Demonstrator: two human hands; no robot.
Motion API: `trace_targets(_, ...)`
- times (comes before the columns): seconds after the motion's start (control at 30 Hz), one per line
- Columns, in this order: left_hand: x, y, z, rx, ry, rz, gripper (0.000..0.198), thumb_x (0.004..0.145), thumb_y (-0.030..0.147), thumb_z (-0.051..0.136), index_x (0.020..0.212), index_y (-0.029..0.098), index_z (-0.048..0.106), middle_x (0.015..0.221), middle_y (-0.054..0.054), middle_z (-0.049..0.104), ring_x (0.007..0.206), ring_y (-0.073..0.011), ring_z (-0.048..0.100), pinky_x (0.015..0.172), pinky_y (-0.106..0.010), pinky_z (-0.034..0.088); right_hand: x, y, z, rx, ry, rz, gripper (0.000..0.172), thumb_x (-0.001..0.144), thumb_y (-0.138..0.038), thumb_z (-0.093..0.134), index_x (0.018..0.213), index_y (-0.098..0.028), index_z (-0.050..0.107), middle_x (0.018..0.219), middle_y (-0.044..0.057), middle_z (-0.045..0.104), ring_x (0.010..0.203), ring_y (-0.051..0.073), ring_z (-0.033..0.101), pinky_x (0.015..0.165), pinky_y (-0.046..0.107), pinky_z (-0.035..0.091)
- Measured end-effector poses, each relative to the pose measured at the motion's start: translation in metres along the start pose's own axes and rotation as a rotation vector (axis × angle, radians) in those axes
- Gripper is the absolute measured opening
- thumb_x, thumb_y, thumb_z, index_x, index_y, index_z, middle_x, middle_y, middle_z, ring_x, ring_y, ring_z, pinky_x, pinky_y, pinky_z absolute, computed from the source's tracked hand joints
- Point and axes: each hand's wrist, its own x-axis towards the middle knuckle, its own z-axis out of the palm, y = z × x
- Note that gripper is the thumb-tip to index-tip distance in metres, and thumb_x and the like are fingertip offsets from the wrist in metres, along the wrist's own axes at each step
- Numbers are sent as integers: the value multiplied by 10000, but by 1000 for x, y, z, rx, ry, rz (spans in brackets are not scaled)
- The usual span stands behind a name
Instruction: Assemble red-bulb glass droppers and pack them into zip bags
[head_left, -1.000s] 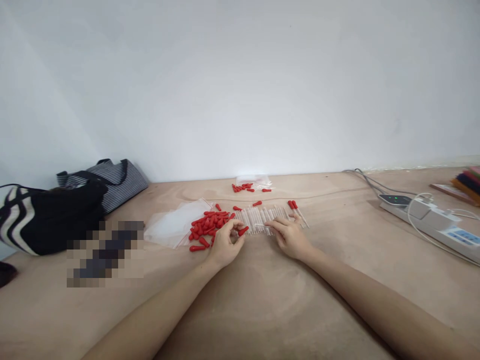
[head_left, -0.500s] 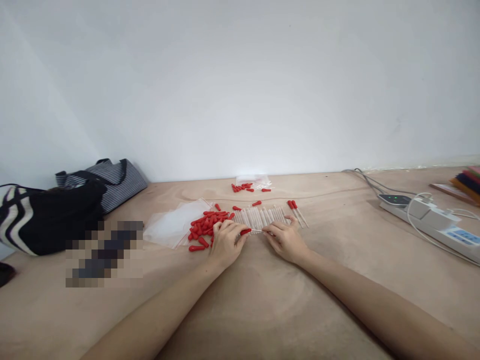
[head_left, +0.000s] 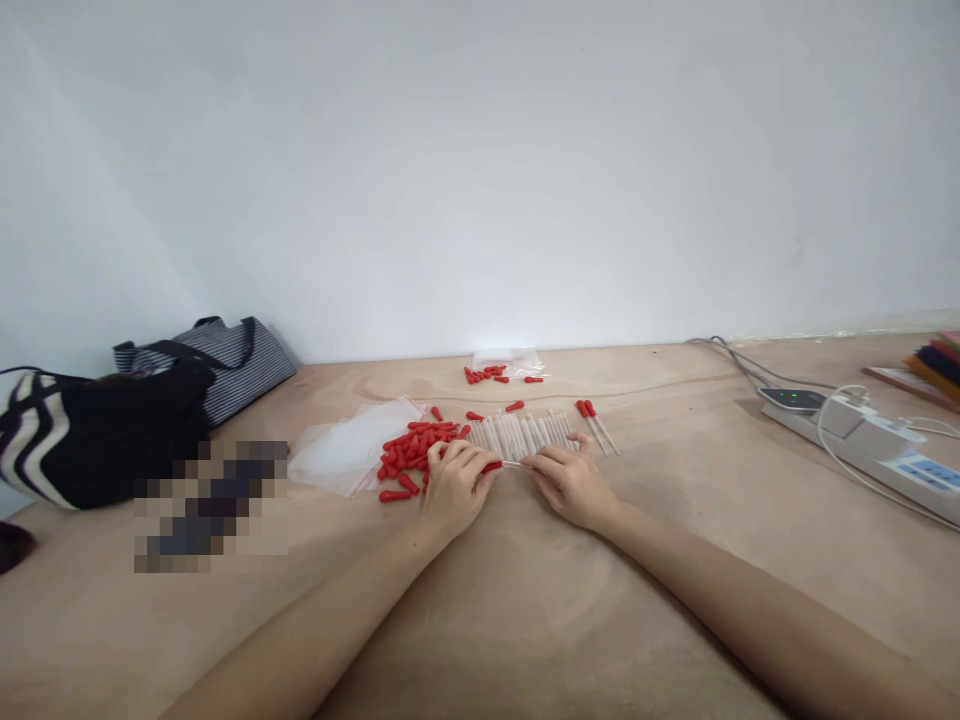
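My left hand (head_left: 459, 484) is closed on a red rubber bulb (head_left: 492, 466), its narrow end pointing right. Pinched in my right hand (head_left: 566, 480) is a thin clear dropper tube (head_left: 511, 464), which meets the bulb's end between the two hands; how deep it sits I cannot tell. Just beyond my fingers lies a row of clear tubes (head_left: 517, 436) side by side. A pile of red bulbs (head_left: 412, 448) rests left of the row, partly hidden by my left hand. Right of the row lie two droppers with red bulbs (head_left: 592, 420) on their ends.
Clear zip bags (head_left: 337, 448) lie left of the pile. Farther back are a small bag (head_left: 502, 357) and several red bulbs (head_left: 484, 374). Black and striped bags (head_left: 240, 375) stand at left. A power strip (head_left: 907, 465) with cables and an adapter is at right.
The hands have drawn slightly closer, and the bulb and tube ends now meet in line. The things lying on the table have stayed put.
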Motion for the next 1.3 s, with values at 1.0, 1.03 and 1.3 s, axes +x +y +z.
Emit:
trace_targets(1.0, -1, 5, -2, 48, -42, 163, 146, 822, 175, 477, 809, 219, 616, 743, -17, 638, 822, -187, 517, 882, -437, 210, 0, -6, 5, -109, 99, -234, 261, 763, -58, 413, 873, -189, 610, 643, -8, 555, 848, 143, 492, 885, 398, 133)
trace_targets(1.03, -1, 5, -2, 45, -52, 165, 150, 826, 179, 470, 805, 217, 614, 745, -19, 637, 827, -188, 516, 884, -439, 209, 0, -6, 5, -101, 84, -234, 263, 759, -57, 412, 875, -188, 609, 648, -6, 555, 851, 145, 490, 885, 398, 134)
trace_targets(1.3, 0, 3, -4, 0, -89, 197, 177, 819, 140, 451, 821, 218, 609, 760, -12, 643, 832, -190, 519, 880, -442, 195, 2, -6, 0, -2, 41, -190, 218, 774, -95, 414, 810, -191, 605, 648, -3, 559, 834, 147, 479, 873, 395, 141)
